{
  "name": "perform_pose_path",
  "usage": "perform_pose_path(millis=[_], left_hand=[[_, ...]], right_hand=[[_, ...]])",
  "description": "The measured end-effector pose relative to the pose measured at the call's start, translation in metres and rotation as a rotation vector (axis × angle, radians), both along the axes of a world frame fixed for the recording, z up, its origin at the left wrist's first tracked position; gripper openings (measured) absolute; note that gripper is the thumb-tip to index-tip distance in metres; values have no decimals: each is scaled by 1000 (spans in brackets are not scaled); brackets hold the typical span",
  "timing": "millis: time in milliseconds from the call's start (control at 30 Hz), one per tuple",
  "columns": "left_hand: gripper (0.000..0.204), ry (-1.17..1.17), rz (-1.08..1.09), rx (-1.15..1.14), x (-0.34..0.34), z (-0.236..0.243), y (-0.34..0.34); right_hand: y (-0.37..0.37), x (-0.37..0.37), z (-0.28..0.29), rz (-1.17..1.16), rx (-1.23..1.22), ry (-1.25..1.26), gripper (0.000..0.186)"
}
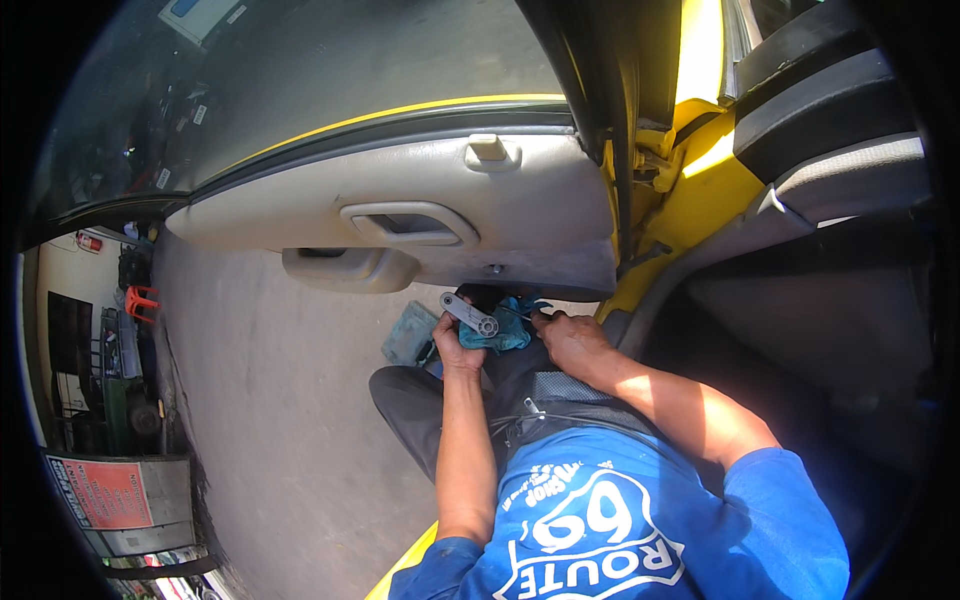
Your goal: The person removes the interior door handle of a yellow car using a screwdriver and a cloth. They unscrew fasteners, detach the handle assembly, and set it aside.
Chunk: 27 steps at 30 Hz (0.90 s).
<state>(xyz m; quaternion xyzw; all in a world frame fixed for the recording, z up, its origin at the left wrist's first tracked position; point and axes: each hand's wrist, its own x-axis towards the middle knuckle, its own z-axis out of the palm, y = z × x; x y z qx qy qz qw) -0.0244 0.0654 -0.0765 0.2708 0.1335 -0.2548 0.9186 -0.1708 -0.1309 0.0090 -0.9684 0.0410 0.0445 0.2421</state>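
My left hand (460, 348) is closed around a grey window crank handle (470, 314), its round hub toward me. Beside and under the crank lies a crumpled teal cloth (512, 335) at my lap. My right hand (575, 342) is closed at the cloth's right side, fingers pinched; a thin line runs from them toward the crank, too small to name. Just beyond both hands stands the open car door's beige inner panel (300, 200), with a bare crank spindle (496, 268) near its lower edge.
The panel carries an armrest (385, 270), a door-handle recess (408, 225) and a lock knob (488, 148). The yellow door frame (690, 165) and a seat (850, 180) are at right. A teal box (412, 333) rests on the concrete floor (280, 420). An orange chair (142, 302) stands far left.
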Motion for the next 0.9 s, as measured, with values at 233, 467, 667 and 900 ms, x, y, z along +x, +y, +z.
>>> perform_pose_path(millis=[233, 467, 667, 900], left_hand=[[27, -49, 58, 24, 7, -2, 29], [28, -22, 141, 129, 2, 18, 62], [26, -116, 77, 187, -38, 95, 46], [19, -869, -303, 663, -114, 136, -82]], right_hand=[[-2, 3, 4, 63, 36, 93, 36], [-17, -6, 6, 28, 137, 50, 35], [-19, -25, 55, -27, 661, 56, 31], [-23, -57, 87, -365, 959, -164, 68]])
